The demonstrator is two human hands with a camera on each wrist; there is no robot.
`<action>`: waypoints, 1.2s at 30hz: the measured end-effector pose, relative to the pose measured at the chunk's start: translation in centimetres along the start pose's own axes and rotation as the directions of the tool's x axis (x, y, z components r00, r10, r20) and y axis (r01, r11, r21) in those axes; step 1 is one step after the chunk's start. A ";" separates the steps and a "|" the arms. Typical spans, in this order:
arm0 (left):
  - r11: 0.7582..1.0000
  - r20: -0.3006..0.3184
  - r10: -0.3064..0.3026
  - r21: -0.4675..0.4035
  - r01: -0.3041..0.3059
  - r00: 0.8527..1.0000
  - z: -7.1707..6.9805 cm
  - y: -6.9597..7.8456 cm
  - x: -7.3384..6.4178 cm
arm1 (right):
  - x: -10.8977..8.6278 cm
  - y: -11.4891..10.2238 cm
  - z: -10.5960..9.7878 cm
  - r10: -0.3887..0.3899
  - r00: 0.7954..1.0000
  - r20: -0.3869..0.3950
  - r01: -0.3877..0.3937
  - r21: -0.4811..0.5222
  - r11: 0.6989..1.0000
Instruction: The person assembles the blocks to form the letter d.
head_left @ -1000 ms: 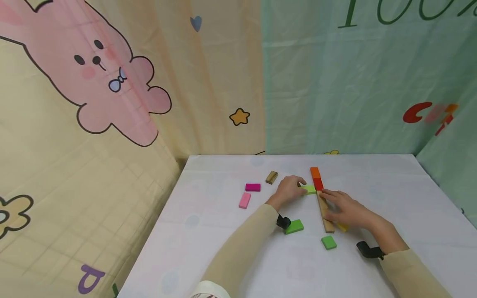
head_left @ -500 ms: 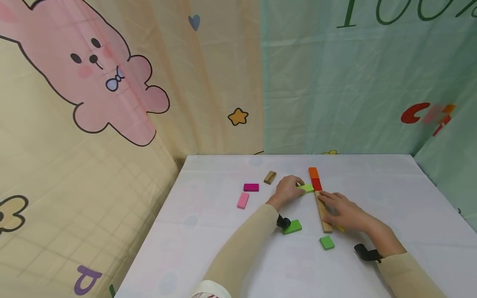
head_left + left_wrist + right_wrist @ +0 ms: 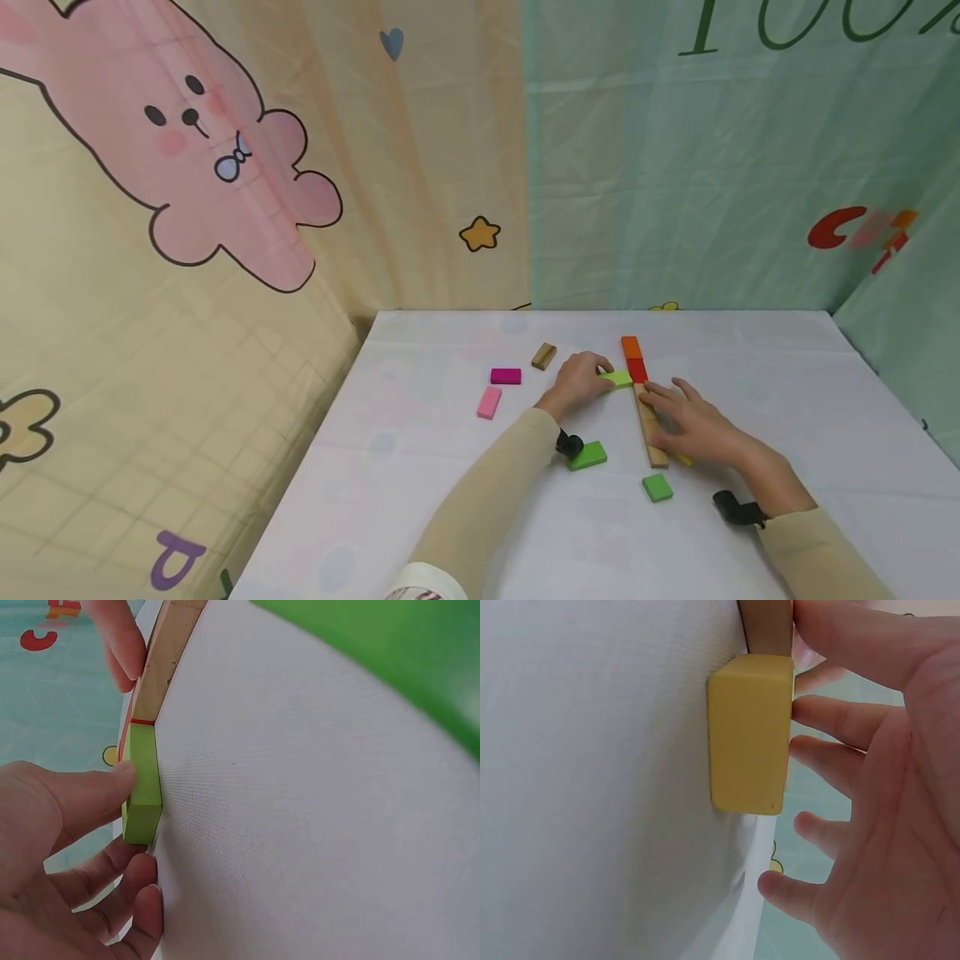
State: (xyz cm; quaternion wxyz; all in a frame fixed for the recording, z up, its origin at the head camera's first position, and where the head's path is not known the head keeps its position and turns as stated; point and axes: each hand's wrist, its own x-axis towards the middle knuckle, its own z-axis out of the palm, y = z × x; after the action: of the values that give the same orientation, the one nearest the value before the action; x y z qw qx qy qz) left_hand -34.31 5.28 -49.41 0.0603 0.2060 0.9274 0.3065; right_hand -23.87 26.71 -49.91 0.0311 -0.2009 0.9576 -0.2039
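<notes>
My left hand (image 3: 581, 385) pinches a lime-green block (image 3: 619, 379), thumb on its upper face in the left wrist view. The block's far end meets a row of blocks at the joint between a red block (image 3: 636, 370) and pale wooden blocks (image 3: 648, 425). An orange block (image 3: 631, 347) forms the row's far end. My right hand (image 3: 697, 427) lies along the row's right side, thumb and fingertips touching the wooden blocks, fingers mostly straight. Under that palm a yellow block (image 3: 750, 735) juts out from the row, largely hidden in the head view.
Left of the hands lie a magenta block (image 3: 506, 377), a pink block (image 3: 489, 402) and a brown block (image 3: 543, 357). A green block (image 3: 588, 456) sits by the left wrist; a smaller green block (image 3: 657, 487) lies before the row. A printed curtain (image 3: 435, 167) hangs behind the white table (image 3: 675, 550).
One finger of the right hand has lifted slightly off the row. The left hand and the lime-green block stay in place; the head view has shifted a little.
</notes>
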 end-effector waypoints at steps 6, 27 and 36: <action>1.000 0.009 0.001 0.008 -0.001 1.000 0.0 -0.1 0.1 | -0.2 -0.2 -0.1 -0.008 1.000 0.007 0.007 0.032 0.999; 0.989 -0.089 0.108 0.106 -0.098 0.990 -5.1 -1.9 -2.2 | 0.0 -0.2 0.2 -0.033 0.999 0.008 0.033 0.033 0.999; 0.989 -0.130 0.129 0.082 -0.119 0.983 -7.5 -4.2 -3.2 | -0.3 -0.3 0.1 -0.051 0.999 0.012 0.051 0.041 0.998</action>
State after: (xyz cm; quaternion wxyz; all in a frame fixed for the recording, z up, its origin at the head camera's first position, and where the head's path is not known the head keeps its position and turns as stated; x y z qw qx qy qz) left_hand -34.67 -3.16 -45.92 -0.0294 0.2444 0.9253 0.2886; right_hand -23.45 26.59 -49.85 0.0365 -0.2260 0.9476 -0.2229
